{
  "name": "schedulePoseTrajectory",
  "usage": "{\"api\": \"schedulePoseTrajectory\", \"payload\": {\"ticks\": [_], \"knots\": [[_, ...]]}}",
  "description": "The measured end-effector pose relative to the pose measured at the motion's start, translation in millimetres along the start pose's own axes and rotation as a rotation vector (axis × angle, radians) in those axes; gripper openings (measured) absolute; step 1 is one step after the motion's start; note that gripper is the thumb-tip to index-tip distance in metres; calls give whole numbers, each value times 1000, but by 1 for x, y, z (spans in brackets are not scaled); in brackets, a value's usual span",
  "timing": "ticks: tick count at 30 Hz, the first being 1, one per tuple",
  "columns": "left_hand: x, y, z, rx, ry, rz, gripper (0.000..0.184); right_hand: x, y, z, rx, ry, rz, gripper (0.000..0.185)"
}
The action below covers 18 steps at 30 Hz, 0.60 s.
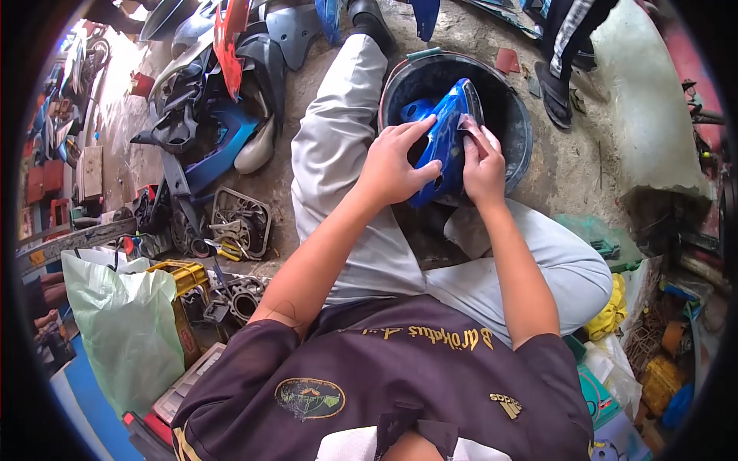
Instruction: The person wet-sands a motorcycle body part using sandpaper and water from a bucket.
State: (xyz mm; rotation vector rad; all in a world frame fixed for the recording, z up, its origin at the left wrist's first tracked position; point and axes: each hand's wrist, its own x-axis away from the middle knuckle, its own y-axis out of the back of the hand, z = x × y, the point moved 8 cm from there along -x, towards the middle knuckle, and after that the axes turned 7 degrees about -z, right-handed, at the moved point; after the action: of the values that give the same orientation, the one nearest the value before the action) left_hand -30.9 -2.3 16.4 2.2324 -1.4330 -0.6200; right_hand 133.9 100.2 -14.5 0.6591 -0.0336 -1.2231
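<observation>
A glossy blue motorcycle body panel (444, 144) is held tilted over a round black tub (513, 127); pale, dull patches mark its surface. My left hand (398, 160) grips the panel's left edge, thumb toward the near end and fingers toward the far end. On the opposite side, my right hand (484, 163) pinches a small pale folded sheet, which looks like sandpaper (464, 121), against the panel's right edge. Another blue part (417, 111) shows inside the tub, behind the panel. The tub's bottom is mostly hidden.
Motorcycle fairings (231, 138) are piled at the left, near metal engine parts (241, 223). A pale green plastic bag (119, 323) stands lower left. Beyond the tub lies a reddish scrap (506, 61). Another person's sandalled foot (555, 96) is at upper right. A yellow cloth (610, 311) lies at right.
</observation>
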Motion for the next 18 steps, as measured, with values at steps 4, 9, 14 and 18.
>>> {"api": "schedulePoseTrajectory", "payload": {"ticks": [4,9,14,18], "knots": [[-2,-1,7,6,-27,-36,83,5,-3,46,45,197,76,36],[-1,2,4,18,-69,-46,82,-13,2,6,106,60,46,32],[-2,0,4,38,-63,-33,81,4,-4,51,68,267,84,38],[-4,-1,4,29,-23,33,83,-17,0,-3,88,132,37,37]]}}
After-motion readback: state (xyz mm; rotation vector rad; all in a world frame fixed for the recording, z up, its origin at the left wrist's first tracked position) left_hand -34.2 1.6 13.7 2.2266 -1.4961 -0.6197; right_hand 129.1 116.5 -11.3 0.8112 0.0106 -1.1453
